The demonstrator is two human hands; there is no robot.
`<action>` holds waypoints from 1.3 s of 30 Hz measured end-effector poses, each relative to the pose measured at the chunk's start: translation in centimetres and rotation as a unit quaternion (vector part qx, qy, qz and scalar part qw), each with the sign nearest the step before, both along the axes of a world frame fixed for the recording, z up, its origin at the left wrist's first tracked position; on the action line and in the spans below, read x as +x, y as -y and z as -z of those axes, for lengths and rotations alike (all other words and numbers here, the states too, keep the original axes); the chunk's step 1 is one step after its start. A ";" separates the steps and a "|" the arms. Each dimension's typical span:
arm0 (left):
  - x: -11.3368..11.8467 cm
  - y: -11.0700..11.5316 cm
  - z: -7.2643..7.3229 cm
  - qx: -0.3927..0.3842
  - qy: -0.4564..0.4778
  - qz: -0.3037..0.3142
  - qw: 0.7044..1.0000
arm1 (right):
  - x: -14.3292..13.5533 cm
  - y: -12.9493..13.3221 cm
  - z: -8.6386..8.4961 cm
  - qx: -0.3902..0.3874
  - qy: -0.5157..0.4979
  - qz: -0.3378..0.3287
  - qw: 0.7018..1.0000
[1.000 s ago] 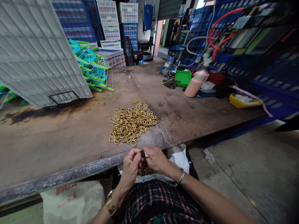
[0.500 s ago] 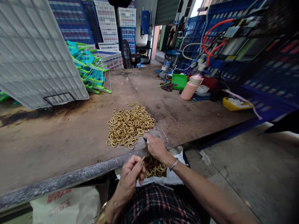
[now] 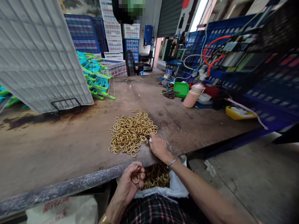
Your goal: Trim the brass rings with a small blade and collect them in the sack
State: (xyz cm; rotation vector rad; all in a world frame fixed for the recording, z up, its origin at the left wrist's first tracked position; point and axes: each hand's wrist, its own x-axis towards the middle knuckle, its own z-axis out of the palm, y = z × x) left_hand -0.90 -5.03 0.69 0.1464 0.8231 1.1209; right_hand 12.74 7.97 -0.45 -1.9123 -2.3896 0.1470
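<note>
A gold-coloured ring (image 3: 135, 178) rests in the curled fingers of my left hand (image 3: 130, 180), over the lap just below the table edge. My right hand (image 3: 160, 147) pinches a small dark-tipped tool (image 3: 149, 138) with a white part; its exact kind is mostly hidden by the fingers. The tip is at the right side of a pile of gold-coloured rings (image 3: 130, 132) on the table; I cannot tell whether it touches one. Beneath my hands an open white sack (image 3: 177, 185) holds many more rings.
The brown table (image 3: 70, 149) has a worn front edge. A pink bottle (image 3: 192, 96), a green tray (image 3: 181, 89) and a yellow tray (image 3: 240, 113) stand on the right. A large ribbed white panel (image 3: 51, 62) leans at left, beside green and turquoise plastic pieces (image 3: 98, 77).
My right hand has reached with the tool to the edge of the ring pile. My left hand has turned, so the ring in it now shows its face. The camera view has tilted up slightly.
</note>
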 end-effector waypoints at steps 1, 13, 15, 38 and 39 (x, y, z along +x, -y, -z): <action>0.0 -0.1 0.1 -0.003 0.006 -0.003 1.000 | 0.0 -0.1 0.0 -0.001 0.000 0.001 1.000; 0.4 -0.3 0.6 0.020 -0.057 0.005 0.998 | 0.4 0.1 -0.4 -0.010 0.012 -0.015 1.000; 0.4 -0.6 0.7 0.041 -0.116 0.004 0.992 | 0.9 0.4 -0.4 -0.014 -0.013 -0.033 0.999; 1.2 -2.7 -0.1 0.149 -0.379 0.017 0.913 | 1.5 4.8 -2.6 -0.363 -0.538 -0.044 0.760; 1.2 -2.6 -0.1 0.143 -0.380 0.005 0.914 | 1.3 5.0 -2.4 -0.373 -0.547 -0.034 0.749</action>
